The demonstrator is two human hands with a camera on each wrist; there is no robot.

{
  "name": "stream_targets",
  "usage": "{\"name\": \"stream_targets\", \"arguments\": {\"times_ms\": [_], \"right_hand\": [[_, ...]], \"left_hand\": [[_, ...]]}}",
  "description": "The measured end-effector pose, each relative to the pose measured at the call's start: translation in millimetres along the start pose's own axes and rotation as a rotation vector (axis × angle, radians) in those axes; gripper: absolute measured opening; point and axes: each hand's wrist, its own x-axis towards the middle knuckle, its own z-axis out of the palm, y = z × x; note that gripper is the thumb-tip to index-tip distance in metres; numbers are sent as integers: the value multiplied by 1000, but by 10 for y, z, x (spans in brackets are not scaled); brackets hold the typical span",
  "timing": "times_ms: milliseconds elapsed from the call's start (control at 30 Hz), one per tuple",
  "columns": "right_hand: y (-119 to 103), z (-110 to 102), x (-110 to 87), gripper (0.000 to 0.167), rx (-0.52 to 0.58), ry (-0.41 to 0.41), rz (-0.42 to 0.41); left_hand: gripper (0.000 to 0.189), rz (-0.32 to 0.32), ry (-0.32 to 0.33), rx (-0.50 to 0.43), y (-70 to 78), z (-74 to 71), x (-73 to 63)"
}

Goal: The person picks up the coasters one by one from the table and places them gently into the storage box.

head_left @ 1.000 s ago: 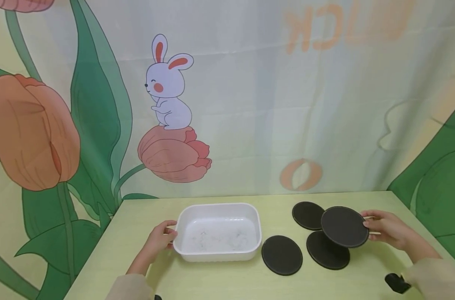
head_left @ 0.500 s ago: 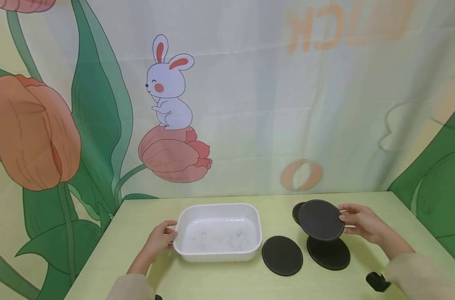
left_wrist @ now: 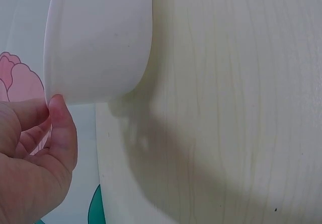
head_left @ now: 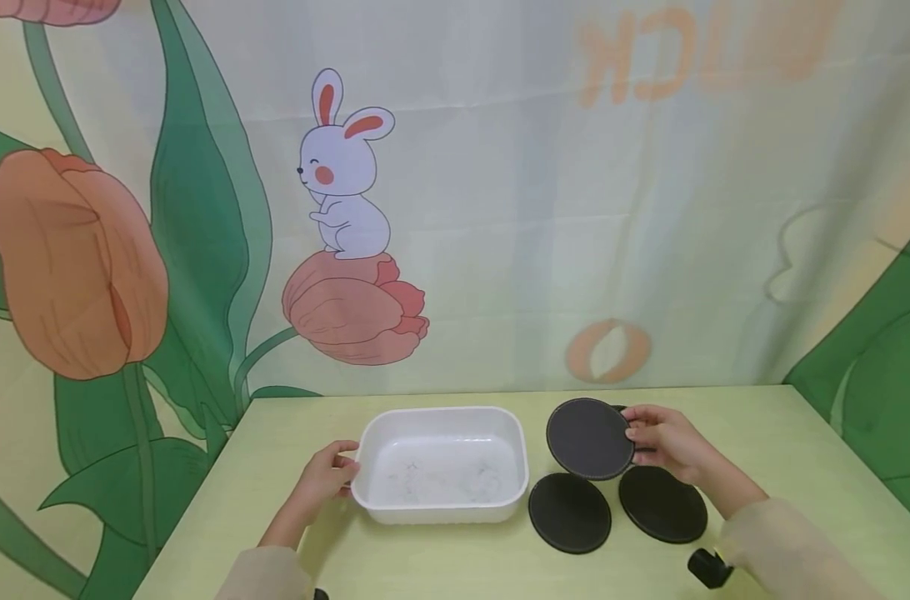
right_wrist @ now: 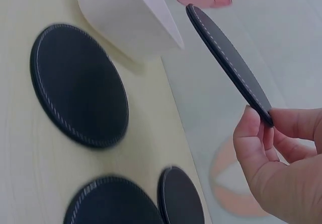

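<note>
My right hand [head_left: 668,442] pinches the edge of a round black coaster [head_left: 590,438] with light stitching along its rim. In the right wrist view this held coaster [right_wrist: 229,58] is tilted and raised off the table. Two more black coasters, a front one [head_left: 570,512] and one farther right [head_left: 662,503], lie flat below it. A third lying coaster [right_wrist: 182,199] shows in the right wrist view, mostly hidden in the head view. With thumb and fingers, my left hand [head_left: 325,472] grips the left rim of a white rectangular dish [head_left: 440,515].
The dish and coasters stand on a pale wood-grained table [head_left: 395,562]. Behind its far edge hangs a curtain [head_left: 485,250] printed with tulips and a rabbit. The dish's right side is close to the front coaster.
My right hand has carried the held coaster leftward, from above the right coasters toward the dish's right side. My left hand keeps its grip on the dish, which has not visibly moved.
</note>
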Motion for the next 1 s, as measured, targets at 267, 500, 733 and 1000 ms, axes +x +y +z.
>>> {"name": "stream_targets", "arguments": {"times_ms": [267,500,733,1000], "right_hand": [[-18,326,142,20,2,-35,-3],[-47,565,232,24,19,-50,11],[-62,779,323,26,5,-60,1],[-14,1020,503,25,15,-57,11]], "left_hand": [[34,-7,10,-8,16,1,-9],[34,-18,12,0,10,8,1],[34,-18,12,-10,21,15,-16],[34,-14,14,-15,36,15,-23]]}}
